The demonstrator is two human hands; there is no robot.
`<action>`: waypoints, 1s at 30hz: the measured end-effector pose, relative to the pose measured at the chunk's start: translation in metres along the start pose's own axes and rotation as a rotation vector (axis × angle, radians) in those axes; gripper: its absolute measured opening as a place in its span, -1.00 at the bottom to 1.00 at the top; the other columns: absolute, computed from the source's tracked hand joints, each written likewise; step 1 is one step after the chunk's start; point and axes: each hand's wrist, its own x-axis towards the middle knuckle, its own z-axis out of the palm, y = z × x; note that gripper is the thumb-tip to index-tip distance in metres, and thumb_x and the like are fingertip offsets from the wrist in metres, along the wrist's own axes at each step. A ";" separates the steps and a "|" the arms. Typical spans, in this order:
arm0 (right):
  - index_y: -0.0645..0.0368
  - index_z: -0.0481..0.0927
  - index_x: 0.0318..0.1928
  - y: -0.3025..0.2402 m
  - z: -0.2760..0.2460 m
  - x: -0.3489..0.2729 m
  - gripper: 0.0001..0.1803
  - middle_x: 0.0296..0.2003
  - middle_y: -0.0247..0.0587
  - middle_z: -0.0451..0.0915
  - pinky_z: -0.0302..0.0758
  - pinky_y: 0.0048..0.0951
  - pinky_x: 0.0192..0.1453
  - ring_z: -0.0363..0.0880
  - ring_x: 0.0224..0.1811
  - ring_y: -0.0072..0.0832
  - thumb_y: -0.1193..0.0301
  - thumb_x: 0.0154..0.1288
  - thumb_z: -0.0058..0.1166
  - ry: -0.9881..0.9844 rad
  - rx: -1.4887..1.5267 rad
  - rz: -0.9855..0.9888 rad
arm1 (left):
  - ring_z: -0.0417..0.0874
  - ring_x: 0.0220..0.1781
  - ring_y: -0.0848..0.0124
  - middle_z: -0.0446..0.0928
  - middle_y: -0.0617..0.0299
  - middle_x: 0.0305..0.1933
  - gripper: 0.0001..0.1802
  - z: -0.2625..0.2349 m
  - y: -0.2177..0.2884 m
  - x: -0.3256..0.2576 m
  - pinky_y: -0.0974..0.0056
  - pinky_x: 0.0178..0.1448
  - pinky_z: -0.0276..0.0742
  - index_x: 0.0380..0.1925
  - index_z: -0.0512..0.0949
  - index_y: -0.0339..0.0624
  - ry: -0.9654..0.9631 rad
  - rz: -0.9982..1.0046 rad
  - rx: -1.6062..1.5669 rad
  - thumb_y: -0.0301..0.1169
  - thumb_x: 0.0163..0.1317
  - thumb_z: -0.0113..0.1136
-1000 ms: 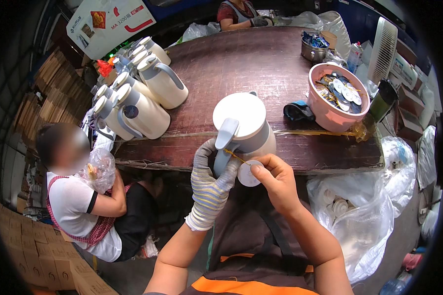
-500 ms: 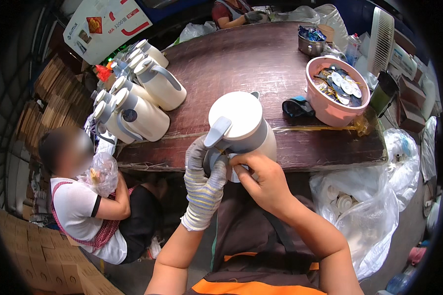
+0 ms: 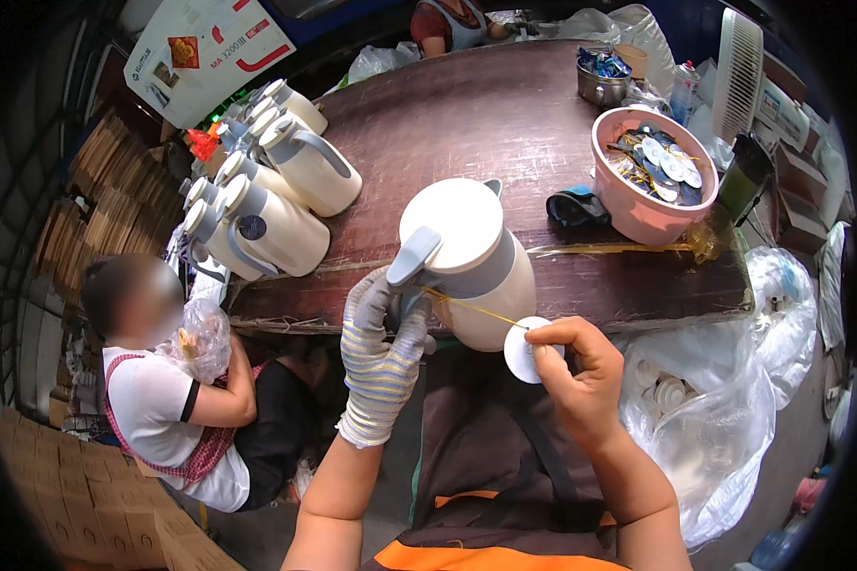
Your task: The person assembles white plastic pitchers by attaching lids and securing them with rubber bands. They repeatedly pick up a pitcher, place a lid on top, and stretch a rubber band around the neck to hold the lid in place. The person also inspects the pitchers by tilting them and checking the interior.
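White and grey, the jug (image 3: 471, 262) stood at the near edge of the brown table (image 3: 504, 114), right in front of the person. Their gloved left hand (image 3: 381, 338) was wrapped around its handle. Their bare right hand (image 3: 571, 366) pinched a round white tag (image 3: 525, 350), with a thin yellow cord (image 3: 471, 306) running taut from it to the handle. More jugs (image 3: 276, 205) lay at the left, a pink bowl (image 3: 638, 205) of tags at the right.
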 end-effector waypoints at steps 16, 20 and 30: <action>0.33 0.61 -0.14 -0.015 0.000 -0.005 -0.85 -0.19 -0.22 0.65 0.47 -0.56 0.01 0.56 -0.13 -0.61 0.56 0.30 0.09 -0.232 0.566 0.328 | 0.62 0.01 0.20 0.43 0.04 0.09 -0.64 0.015 -0.028 0.010 0.22 0.02 0.59 -0.17 0.60 -0.13 0.157 0.532 0.528 -0.68 -0.01 0.34; 0.33 0.60 -0.14 -0.016 0.000 -0.004 -0.85 -0.18 -0.23 0.65 0.46 -0.56 0.03 0.56 -0.12 -0.62 0.54 0.31 0.10 -0.167 0.499 0.259 | 0.62 0.01 0.19 0.46 0.05 0.07 -0.65 0.014 -0.029 0.012 0.22 0.01 0.60 -0.17 0.60 -0.12 0.149 0.582 0.528 -0.65 0.00 0.36; 0.34 0.59 -0.13 -0.013 -0.003 0.000 -0.83 -0.19 -0.22 0.65 0.49 -0.57 0.00 0.58 -0.16 -0.62 0.52 0.32 0.09 -0.089 0.522 0.329 | 0.66 -0.07 0.18 0.51 0.03 0.02 -0.69 0.007 -0.027 0.015 0.22 -0.03 0.61 -0.19 0.62 -0.12 0.074 0.599 0.540 -0.61 0.03 0.38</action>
